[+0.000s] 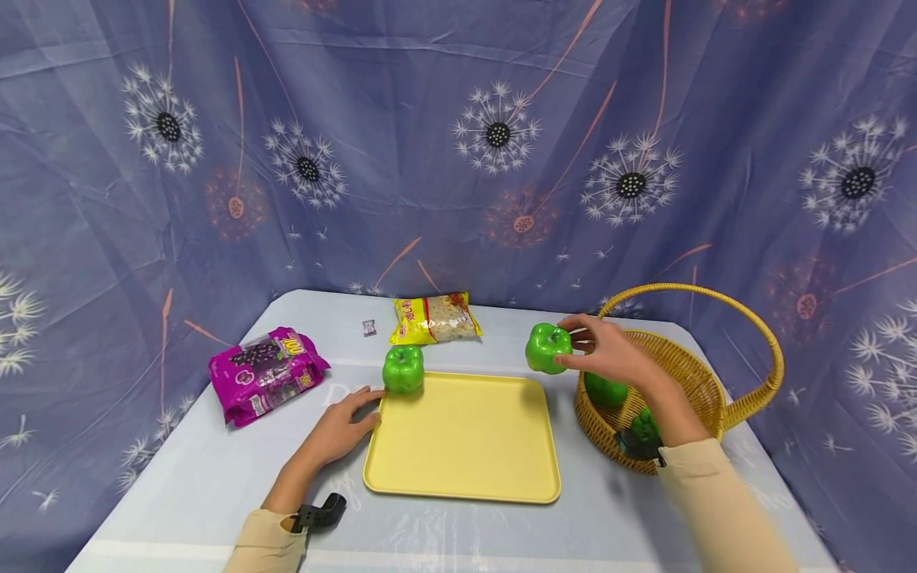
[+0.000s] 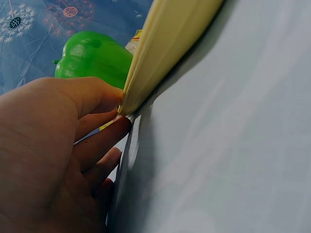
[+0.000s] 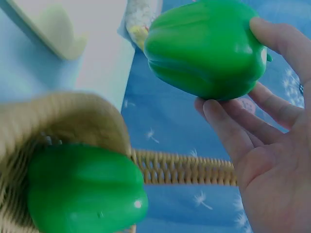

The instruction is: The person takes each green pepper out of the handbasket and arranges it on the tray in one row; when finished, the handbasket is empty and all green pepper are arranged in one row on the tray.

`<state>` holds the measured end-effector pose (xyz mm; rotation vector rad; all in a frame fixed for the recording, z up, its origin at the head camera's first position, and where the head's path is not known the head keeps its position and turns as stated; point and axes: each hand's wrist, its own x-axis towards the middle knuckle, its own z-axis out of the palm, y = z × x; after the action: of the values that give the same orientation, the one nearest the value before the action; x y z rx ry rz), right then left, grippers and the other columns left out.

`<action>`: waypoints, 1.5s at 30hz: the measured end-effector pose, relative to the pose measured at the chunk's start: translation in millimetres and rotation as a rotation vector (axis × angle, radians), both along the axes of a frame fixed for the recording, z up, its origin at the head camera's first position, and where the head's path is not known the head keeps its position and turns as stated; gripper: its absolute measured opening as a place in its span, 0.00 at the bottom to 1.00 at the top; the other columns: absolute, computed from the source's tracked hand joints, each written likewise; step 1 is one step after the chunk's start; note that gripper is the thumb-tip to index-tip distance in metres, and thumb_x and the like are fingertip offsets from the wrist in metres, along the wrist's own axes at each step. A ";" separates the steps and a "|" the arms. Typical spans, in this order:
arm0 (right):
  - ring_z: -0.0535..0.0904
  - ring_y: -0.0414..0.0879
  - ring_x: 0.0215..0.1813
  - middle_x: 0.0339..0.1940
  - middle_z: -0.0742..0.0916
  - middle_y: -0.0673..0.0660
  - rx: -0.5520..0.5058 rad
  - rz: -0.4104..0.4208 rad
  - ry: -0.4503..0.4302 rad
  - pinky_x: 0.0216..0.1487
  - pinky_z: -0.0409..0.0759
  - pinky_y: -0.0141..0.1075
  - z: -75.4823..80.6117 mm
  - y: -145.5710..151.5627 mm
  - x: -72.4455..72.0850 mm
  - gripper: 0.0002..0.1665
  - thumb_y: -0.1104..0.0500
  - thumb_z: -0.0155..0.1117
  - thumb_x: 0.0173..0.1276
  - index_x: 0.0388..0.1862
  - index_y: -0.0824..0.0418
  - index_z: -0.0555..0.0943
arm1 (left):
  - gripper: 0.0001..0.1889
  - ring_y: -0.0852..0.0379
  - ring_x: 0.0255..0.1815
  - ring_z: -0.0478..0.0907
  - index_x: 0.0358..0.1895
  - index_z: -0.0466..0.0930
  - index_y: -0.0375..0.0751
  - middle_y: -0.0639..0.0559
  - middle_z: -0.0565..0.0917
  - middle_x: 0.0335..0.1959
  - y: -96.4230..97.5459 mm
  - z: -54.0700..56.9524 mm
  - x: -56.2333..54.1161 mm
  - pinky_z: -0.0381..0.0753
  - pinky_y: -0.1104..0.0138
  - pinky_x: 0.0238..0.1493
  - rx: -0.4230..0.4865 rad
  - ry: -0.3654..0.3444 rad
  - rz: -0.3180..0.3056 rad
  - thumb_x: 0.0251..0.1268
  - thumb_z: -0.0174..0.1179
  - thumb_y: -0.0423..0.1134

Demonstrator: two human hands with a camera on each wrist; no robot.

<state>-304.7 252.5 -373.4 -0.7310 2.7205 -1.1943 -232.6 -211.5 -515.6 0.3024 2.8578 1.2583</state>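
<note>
My right hand (image 1: pixel 605 350) holds a green bell pepper (image 1: pixel 548 348) between thumb and fingers, in the air between the yellow tray (image 1: pixel 466 438) and the wicker basket (image 1: pixel 705 378). The right wrist view shows the held bell pepper (image 3: pixel 206 51) above the basket's rim. Another bell pepper (image 3: pixel 87 189) lies inside the basket, and a further green item (image 1: pixel 645 426) there is partly hidden by my wrist. My left hand (image 1: pixel 347 426) grips the tray's left edge, thumb and fingertips at the rim (image 2: pixel 141 63). A green bell pepper (image 1: pixel 403 369) sits at the tray's back left corner.
A purple snack bag (image 1: pixel 268 374) lies on the left of the table. Behind the tray are a yellow-ended clear bag (image 1: pixel 437 318) and a small wrapped packet (image 1: pixel 368 327). The basket's tall handle (image 1: pixel 770 350) arches up on the right. A dandelion-print curtain (image 1: pixel 401 159) surrounds the table.
</note>
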 end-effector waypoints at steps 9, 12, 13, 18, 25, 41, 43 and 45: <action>0.77 0.53 0.58 0.58 0.78 0.56 0.023 -0.003 0.035 0.56 0.78 0.46 -11.3 -27.1 -6.0 0.37 0.45 0.73 0.58 0.63 0.57 0.72 | 0.23 0.37 0.71 0.57 0.66 0.73 0.50 0.39 0.64 0.70 1.6 2.6 0.2 0.55 0.41 0.67 0.004 -0.004 -0.005 0.69 0.58 0.43; 0.77 0.52 0.57 0.57 0.79 0.55 0.027 0.012 0.040 0.56 0.78 0.45 -14.0 -37.4 -6.9 0.36 0.47 0.73 0.58 0.63 0.57 0.72 | 0.23 0.37 0.71 0.57 0.66 0.73 0.50 0.39 0.64 0.71 2.4 3.0 0.4 0.55 0.41 0.67 0.006 -0.012 -0.004 0.69 0.58 0.43; 0.78 0.52 0.57 0.57 0.79 0.55 0.030 0.012 0.044 0.56 0.78 0.44 -15.4 -40.3 -7.5 0.36 0.47 0.73 0.58 0.63 0.57 0.72 | 0.23 0.37 0.71 0.57 0.66 0.73 0.50 0.39 0.64 0.71 2.6 3.1 0.3 0.55 0.41 0.67 0.005 -0.014 -0.004 0.69 0.58 0.43; 0.78 0.50 0.56 0.56 0.80 0.53 0.020 0.017 0.059 0.56 0.77 0.44 -24.3 -50.3 -11.3 0.36 0.46 0.74 0.57 0.62 0.56 0.74 | 0.23 0.38 0.71 0.57 0.66 0.73 0.50 0.38 0.64 0.70 2.8 3.7 -1.5 0.55 0.42 0.68 0.001 0.003 -0.005 0.68 0.58 0.43; 0.79 0.45 0.53 0.54 0.81 0.48 -0.016 0.011 0.068 0.54 0.79 0.41 -41.8 -60.2 -16.3 0.35 0.44 0.75 0.54 0.60 0.51 0.76 | 0.23 0.38 0.71 0.57 0.66 0.73 0.50 0.39 0.64 0.70 2.8 3.7 -1.2 0.55 0.42 0.68 0.009 0.001 -0.005 0.68 0.58 0.44; 0.78 0.49 0.56 0.57 0.80 0.51 -0.075 0.055 0.016 0.57 0.77 0.46 -67.7 -90.9 -18.1 0.38 0.45 0.74 0.57 0.64 0.56 0.75 | 0.23 0.37 0.71 0.57 0.66 0.73 0.50 0.38 0.64 0.70 1.1 2.4 -1.9 0.55 0.42 0.68 0.002 0.001 -0.003 0.68 0.58 0.43; 0.78 0.49 0.55 0.58 0.80 0.51 -0.076 0.062 0.013 0.57 0.77 0.46 -69.4 -96.5 -18.5 0.38 0.44 0.74 0.56 0.64 0.55 0.75 | 0.23 0.38 0.71 0.57 0.66 0.73 0.51 0.39 0.64 0.71 1.0 1.6 -1.3 0.55 0.42 0.68 0.000 -0.009 0.001 0.68 0.58 0.43; 0.78 0.48 0.55 0.58 0.80 0.50 -0.078 0.060 0.011 0.57 0.77 0.45 -70.1 -102.1 -18.8 0.38 0.44 0.74 0.56 0.64 0.55 0.75 | 0.23 0.38 0.71 0.56 0.66 0.73 0.51 0.39 0.64 0.71 0.8 0.7 -0.8 0.55 0.42 0.68 -0.002 -0.014 0.004 0.69 0.58 0.43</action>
<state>-323.4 150.3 -443.4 -0.8247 2.6538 -1.2933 -233.4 -210.7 -514.9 0.2867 2.8490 1.2532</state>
